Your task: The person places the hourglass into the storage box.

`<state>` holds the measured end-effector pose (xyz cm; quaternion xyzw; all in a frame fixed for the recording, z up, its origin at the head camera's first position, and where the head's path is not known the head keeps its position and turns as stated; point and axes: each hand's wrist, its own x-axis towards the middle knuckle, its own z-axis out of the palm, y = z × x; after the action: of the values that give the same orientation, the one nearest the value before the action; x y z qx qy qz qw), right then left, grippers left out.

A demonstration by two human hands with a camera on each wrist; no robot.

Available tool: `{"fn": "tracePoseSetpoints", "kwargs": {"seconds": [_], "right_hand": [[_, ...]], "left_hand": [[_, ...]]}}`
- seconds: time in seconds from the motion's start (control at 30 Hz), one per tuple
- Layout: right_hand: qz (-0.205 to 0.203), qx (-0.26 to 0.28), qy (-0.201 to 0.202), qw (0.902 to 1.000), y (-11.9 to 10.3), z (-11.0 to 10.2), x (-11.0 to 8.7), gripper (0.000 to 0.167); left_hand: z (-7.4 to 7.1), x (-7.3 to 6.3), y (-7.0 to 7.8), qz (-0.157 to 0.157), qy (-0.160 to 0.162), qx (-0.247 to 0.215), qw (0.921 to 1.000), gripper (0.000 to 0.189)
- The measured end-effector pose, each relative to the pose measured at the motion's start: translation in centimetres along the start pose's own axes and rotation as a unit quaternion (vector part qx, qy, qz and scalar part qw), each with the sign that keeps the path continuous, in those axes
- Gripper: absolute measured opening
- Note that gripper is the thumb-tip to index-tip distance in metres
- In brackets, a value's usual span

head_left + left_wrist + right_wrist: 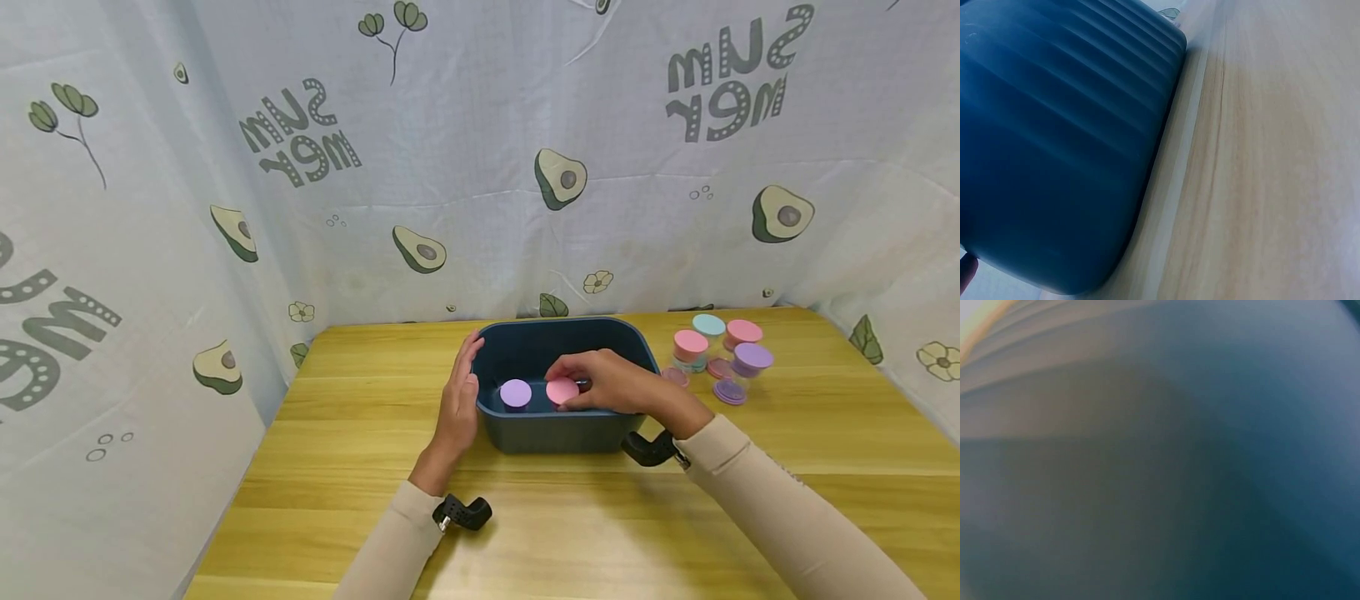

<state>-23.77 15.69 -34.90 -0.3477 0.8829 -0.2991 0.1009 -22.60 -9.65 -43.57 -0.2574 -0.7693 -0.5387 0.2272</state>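
A dark blue bin [555, 435] with rounded corners stands on the table, its ribbed side filling much of the left wrist view. Inside it, a small jar with a purple lid [515, 392] sits near the front left. My right hand [611, 383] reaches over the rim and grips a second small jar by its pink lid [562, 390], the jar's body being hidden. With straight fingers, my left hand [459, 400] rests against the bin's left wall. Only a blurred bin wall shows in the right wrist view.
Right of the bin stand several small clear jars with pink [690, 343], blue [708, 326] and purple lids [752, 358]. Flat round lids or bases [730, 391] show among them. A printed curtain [487, 167] hangs behind the wooden table [337, 450].
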Motion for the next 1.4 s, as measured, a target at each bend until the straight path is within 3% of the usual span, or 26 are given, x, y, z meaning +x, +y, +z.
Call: {"fn": "tracePoseSetpoints", "kwargs": {"seconds": [0.33, 0.6, 0.87, 1.1, 1.4], "right_hand": [[0.001, -0.012, -0.005, 0.9999, 0.03, -0.09, -0.11, 0.036], [0.028, -0.021, -0.017, 0.9992, -0.13, -0.31, -0.13, 0.034], [0.013, -0.016, -0.016, 0.9997, 0.05, -0.32, -0.08, 0.035], [0.017, -0.012, 0.001, 0.9998, 0.18, -0.36, -0.21, 0.041], [0.02, 0.016, 0.052, 0.9983, -0.01, -0.46, -0.88, 0.046]], "left_hand": [[0.02, 0.06, 0.04, 0.001, 0.001, -0.004, 1.0, 0.051], [-0.01, 0.11, 0.36, 0.0, 0.001, 0.0, 1.0, 0.05], [0.04, 0.23, 0.42, -0.003, 0.001, 0.005, 1.0, 0.05], [0.08, 0.21, 0.34, -0.003, 0.002, 0.004, 1.0, 0.051], [0.12, -0.03, 0.33, 0.0, 0.003, 0.001, 1.0, 0.05]]}}
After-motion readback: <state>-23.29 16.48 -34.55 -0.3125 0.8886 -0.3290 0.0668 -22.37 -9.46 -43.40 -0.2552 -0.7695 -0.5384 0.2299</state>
